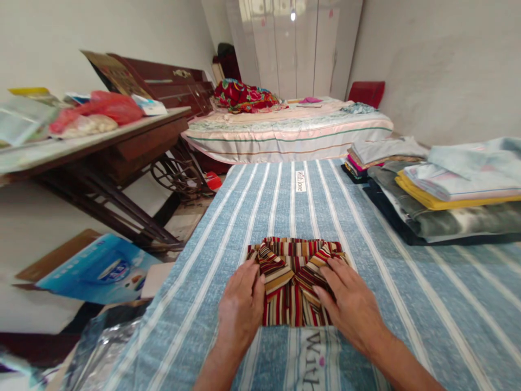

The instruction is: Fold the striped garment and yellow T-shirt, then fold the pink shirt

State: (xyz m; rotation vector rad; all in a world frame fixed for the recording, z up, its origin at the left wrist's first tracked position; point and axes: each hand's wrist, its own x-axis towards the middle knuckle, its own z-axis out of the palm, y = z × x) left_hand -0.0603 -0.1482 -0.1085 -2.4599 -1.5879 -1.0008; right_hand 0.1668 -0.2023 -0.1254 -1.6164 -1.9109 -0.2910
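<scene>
A collared shirt (291, 307) with red, black, tan and cream stripes lies folded into a neat rectangle on the blue and white striped bedsheet (211, 271). Its collar faces up, toward the far side. My left hand (241, 298) rests on the left edge of the shirt, fingers extended and the thumb along the cloth. On the opposite edge, my right hand (353, 296) lies with its fingers stretched over the fabric near the collar. Neither hand grips the cloth visibly. Parts of both side edges are hidden under the hands.
Stacks of folded clothes (459, 217) stand to the right on the bed, with a smaller pile (382, 152) behind. A sewing machine table (163, 122) holding bags is at left, above a blue box (106, 269). Another bed (293, 133) lies beyond.
</scene>
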